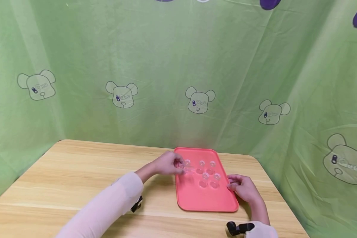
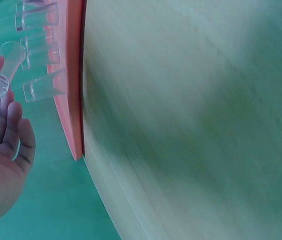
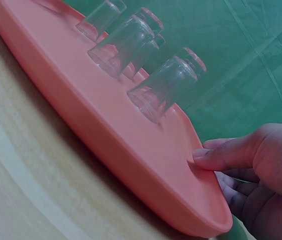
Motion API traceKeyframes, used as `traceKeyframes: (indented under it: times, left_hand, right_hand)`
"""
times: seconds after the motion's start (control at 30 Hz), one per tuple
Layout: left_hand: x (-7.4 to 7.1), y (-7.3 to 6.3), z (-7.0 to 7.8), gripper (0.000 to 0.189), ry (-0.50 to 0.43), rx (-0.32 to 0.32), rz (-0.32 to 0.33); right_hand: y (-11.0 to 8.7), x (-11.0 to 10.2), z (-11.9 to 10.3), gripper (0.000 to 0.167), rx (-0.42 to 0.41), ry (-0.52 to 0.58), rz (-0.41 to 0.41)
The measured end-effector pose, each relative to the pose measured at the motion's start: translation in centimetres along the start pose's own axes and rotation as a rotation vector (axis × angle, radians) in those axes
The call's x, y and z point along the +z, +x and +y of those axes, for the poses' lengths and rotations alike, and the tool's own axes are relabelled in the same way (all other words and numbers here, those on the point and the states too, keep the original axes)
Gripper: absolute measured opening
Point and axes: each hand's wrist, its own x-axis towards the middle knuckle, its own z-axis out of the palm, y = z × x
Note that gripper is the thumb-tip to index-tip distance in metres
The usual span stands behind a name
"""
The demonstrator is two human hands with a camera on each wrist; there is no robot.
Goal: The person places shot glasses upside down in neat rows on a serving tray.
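My left hand (image 1: pixel 169 163) pinches a small clear shot glass (image 1: pixel 188 169) by its thick base, over the left side of a red tray (image 1: pixel 206 201). In the left wrist view this shot glass (image 2: pixel 13 60) is tilted, its base between thumb and fingers. Several like shot glasses (image 3: pixel 167 85) stand upside down on the tray, thick bases upward. My right hand (image 1: pixel 245 188) grips the tray's right edge; in the right wrist view its thumb (image 3: pixel 216 159) presses on the rim and the other fingers go beneath.
The tray lies on a light wooden table (image 1: pixel 86 185), near its back edge. Green cloth (image 1: pixel 160 66) with printed bear heads hangs behind the table and at both sides. Black wrist mounts (image 1: pixel 239 228) sit at the sleeves.
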Motion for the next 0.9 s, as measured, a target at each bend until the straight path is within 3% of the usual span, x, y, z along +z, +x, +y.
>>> traceKeyframes:
  times: [0.23,0.53,0.9]
  left_hand:
    - [0.2,0.0,0.4,0.012,-0.021,0.031,0.044]
    - [0.9,0.1,0.6,0.018,-0.100,-0.015,0.075]
    - [2.5,0.2,0.4,0.021,-0.146,-0.011,0.088]
  right_hand:
    - [0.0,0.0,0.0,0.040,-0.009,-0.001,0.002]
    - [0.0,-0.1,0.1,0.040,-0.010,0.001,-0.001]
    - [0.1,0.0,0.2,0.040,-0.013,0.004,-0.001]
